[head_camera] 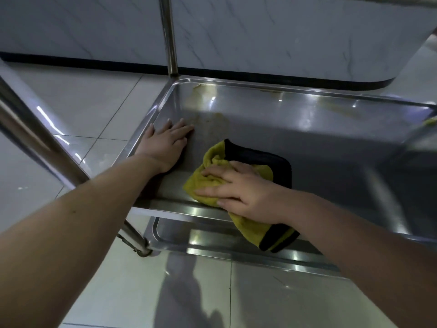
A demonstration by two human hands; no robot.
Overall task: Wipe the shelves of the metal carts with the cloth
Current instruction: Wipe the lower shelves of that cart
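A stainless steel cart shelf (295, 129) with raised rims fills the middle of the view. My right hand (238, 188) presses a yellow cloth with black edging (255, 230) flat onto the shelf near its front rim; part of the cloth hangs over that rim. My left hand (165, 143) rests flat on the shelf's left side, fingers straight, thumb against the left rim. Yellow-brown stains (212, 119) mark the shelf just beyond my left hand and along the far rim.
A lower shelf (212, 237) shows beneath the front rim. Upright steel posts stand at the far left corner (169, 36) and near left (35, 143). A caster (143, 249) sits on the tiled floor. A marble-patterned counter wall (260, 31) runs behind the cart.
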